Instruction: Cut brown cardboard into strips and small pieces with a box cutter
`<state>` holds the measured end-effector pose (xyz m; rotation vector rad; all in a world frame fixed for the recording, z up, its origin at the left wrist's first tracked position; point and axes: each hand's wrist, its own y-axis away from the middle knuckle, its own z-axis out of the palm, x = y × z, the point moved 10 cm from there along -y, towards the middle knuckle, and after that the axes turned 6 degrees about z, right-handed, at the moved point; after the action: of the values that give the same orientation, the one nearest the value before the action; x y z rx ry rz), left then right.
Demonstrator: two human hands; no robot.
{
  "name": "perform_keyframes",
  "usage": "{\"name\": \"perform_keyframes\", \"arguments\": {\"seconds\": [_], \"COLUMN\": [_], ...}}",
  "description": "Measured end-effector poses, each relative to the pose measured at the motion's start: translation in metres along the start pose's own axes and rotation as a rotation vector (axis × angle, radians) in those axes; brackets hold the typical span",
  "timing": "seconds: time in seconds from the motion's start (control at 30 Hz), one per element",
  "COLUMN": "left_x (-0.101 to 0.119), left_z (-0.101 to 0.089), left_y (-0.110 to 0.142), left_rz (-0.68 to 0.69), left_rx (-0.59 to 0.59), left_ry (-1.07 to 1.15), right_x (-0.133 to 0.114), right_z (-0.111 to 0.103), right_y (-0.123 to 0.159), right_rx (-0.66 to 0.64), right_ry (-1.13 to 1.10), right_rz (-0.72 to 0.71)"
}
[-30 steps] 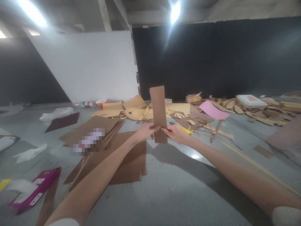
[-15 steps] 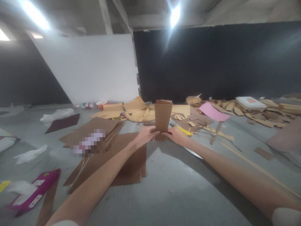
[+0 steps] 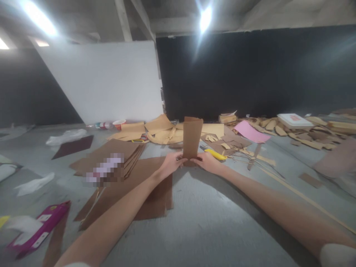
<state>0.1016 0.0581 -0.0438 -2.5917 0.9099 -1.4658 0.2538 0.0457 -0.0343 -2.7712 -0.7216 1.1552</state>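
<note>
A folded piece of brown paper (image 3: 192, 135) stands upright in front of me, with its lower end near the table (image 3: 200, 222). My left hand (image 3: 174, 163) pinches its lower left edge, thumb in front. On the opposite edge, my right hand (image 3: 207, 161) grips it the same way. The fingers behind the paper are hidden. Beside my left forearm lie large brown paper sheets (image 3: 154, 204). Just past my right hand is a yellow-handled tool (image 3: 217, 154), perhaps a cutter; its far end is partly hidden.
A stack of brown sheets (image 3: 111, 148) with a blurred-out item on top lies left. Near left is a magenta packet (image 3: 41, 226). Tan paper pieces (image 3: 161, 129), a pink sheet (image 3: 251, 131) and a white box (image 3: 294, 120) line the back. Thin strips (image 3: 303, 196) lie right.
Both hands keep hold of the brown paper's lower edges. The paper's top has tilted or closed slightly, and the whole view has shifted a little.
</note>
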Motion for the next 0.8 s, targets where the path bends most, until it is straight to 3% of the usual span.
{"name": "perform_keyframes", "arguments": {"seconds": [0.13, 0.4, 0.63, 0.8], "left_x": [0.002, 0.012, 0.0, -0.01], "left_z": [0.005, 0.01, 0.026, 0.034], "left_y": [0.004, 0.005, 0.005, 0.004], "left_rz": [-0.004, 0.037, 0.007, -0.027], "left_rx": [0.011, -0.002, -0.116, -0.132], "left_ry": [0.053, -0.002, 0.133, 0.239], "right_x": [0.015, 0.016, 0.012, 0.019], "right_z": [0.009, 0.012, 0.008, 0.01], "right_y": [0.0, 0.003, 0.003, 0.007], "right_rx": [-0.018, 0.064, 0.091, 0.068], "right_ry": [-0.099, -0.099, -0.067, -0.203], "right_rz": [0.092, 0.094, 0.063, 0.147]}}
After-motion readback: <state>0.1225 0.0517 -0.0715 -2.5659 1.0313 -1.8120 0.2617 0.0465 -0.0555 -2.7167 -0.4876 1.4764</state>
